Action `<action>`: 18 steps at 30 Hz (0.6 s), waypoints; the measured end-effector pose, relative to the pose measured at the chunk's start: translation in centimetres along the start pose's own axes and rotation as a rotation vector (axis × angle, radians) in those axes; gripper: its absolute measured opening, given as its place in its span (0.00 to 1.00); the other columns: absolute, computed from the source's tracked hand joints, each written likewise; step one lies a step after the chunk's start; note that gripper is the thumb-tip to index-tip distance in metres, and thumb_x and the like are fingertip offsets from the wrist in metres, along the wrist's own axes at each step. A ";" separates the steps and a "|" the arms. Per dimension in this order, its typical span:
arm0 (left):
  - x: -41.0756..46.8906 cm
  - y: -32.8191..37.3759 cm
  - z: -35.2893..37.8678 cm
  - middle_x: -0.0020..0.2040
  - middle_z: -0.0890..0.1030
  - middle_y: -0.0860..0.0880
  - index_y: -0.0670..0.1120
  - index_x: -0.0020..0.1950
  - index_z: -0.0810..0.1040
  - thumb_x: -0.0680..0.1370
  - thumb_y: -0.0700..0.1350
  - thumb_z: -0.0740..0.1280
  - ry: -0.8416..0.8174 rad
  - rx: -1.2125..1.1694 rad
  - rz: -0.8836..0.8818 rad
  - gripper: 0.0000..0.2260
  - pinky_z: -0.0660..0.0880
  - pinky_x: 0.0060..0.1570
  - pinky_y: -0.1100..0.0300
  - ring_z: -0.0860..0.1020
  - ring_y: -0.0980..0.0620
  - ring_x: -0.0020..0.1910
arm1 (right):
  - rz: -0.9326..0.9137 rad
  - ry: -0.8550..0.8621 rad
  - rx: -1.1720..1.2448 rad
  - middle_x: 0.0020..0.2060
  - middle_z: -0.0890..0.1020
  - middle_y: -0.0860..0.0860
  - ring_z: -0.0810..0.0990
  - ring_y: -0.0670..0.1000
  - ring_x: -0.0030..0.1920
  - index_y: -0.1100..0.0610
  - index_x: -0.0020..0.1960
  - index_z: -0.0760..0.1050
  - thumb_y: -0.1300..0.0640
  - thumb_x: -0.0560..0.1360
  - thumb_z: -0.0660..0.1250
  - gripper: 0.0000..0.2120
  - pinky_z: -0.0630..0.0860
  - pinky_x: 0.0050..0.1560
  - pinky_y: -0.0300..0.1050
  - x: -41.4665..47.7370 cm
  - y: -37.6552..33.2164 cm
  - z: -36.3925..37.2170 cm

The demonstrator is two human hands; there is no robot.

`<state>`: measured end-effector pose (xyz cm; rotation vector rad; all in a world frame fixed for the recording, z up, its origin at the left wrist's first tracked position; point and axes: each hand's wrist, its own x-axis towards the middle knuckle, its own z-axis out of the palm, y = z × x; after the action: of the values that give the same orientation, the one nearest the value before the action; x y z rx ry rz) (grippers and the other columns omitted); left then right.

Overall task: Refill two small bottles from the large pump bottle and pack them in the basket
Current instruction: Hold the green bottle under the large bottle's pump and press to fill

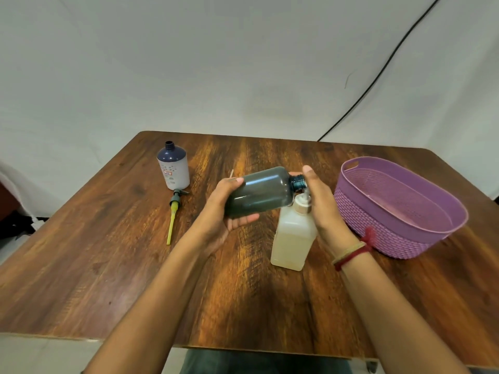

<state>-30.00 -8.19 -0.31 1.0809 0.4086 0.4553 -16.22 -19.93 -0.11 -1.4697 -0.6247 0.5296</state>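
My left hand (225,209) grips a small dark teal bottle (260,191), tilted almost flat with its uncapped neck pointing right, over the pump head of the large pale pump bottle (291,238). My right hand (321,203) rests against that pump head with its fingers fairly straight; the nozzle is mostly hidden behind the hand. A second small bottle (174,167), white with a dark blue shoulder and no cap, stands upright at the far left of the table. Its pump cap with a yellow tube (172,214) lies on the table just in front of it. The purple basket (421,236) sits at the right, with nothing inside.
The wooden table (135,265) has a front edge close to my body. A black cable (378,74) runs down the white backdrop behind the table's far right corner. A small thin stick (231,174) lies behind the dark bottle.
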 end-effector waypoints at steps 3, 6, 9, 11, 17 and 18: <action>-0.2 0.4 -0.6 0.56 0.76 0.39 0.45 0.57 0.74 0.73 0.49 0.65 -0.054 -0.121 -0.035 0.15 0.81 0.33 0.61 0.83 0.45 0.43 | 0.048 0.017 0.003 0.43 0.81 0.54 0.80 0.50 0.39 0.57 0.50 0.76 0.40 0.78 0.52 0.23 0.78 0.38 0.41 0.0 -0.2 0.3; -0.4 0.3 -0.4 0.55 0.78 0.36 0.44 0.61 0.73 0.74 0.54 0.63 -0.069 -0.123 -0.059 0.19 0.80 0.29 0.63 0.83 0.44 0.38 | -0.048 0.018 -0.042 0.58 0.75 0.52 0.79 0.50 0.51 0.48 0.60 0.74 0.46 0.81 0.50 0.17 0.78 0.43 0.42 0.1 0.0 0.0; -0.4 -0.1 -0.2 0.56 0.78 0.34 0.43 0.64 0.72 0.73 0.56 0.62 -0.051 -0.141 -0.071 0.24 0.79 0.27 0.64 0.83 0.46 0.34 | -0.088 0.015 -0.077 0.58 0.70 0.43 0.75 0.42 0.53 0.46 0.68 0.67 0.52 0.82 0.51 0.16 0.75 0.43 0.36 0.0 0.0 -0.3; -0.5 -0.3 -0.2 0.58 0.77 0.33 0.42 0.65 0.71 0.74 0.57 0.62 -0.043 -0.160 -0.069 0.26 0.79 0.27 0.64 0.83 0.47 0.34 | -0.081 -0.012 -0.082 0.59 0.71 0.44 0.76 0.42 0.51 0.46 0.67 0.69 0.52 0.82 0.52 0.16 0.75 0.40 0.35 0.0 0.1 -0.6; -0.5 -0.3 0.3 0.57 0.78 0.33 0.42 0.65 0.72 0.74 0.57 0.62 -0.014 -0.163 -0.034 0.25 0.79 0.27 0.65 0.83 0.47 0.33 | 0.065 -0.029 0.071 0.36 0.81 0.51 0.80 0.45 0.32 0.58 0.47 0.76 0.44 0.79 0.56 0.19 0.77 0.32 0.36 -0.3 -0.2 -0.4; -0.5 -0.3 0.4 0.57 0.79 0.33 0.42 0.64 0.72 0.74 0.57 0.62 -0.006 -0.163 -0.032 0.25 0.79 0.27 0.65 0.83 0.48 0.33 | 0.060 -0.018 0.075 0.35 0.81 0.50 0.80 0.44 0.32 0.57 0.45 0.76 0.44 0.79 0.56 0.18 0.77 0.33 0.37 -0.3 -0.3 -0.3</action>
<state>-30.18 -8.87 -0.40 0.9166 0.3764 0.4485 -16.24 -20.38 0.14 -1.4179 -0.5708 0.6078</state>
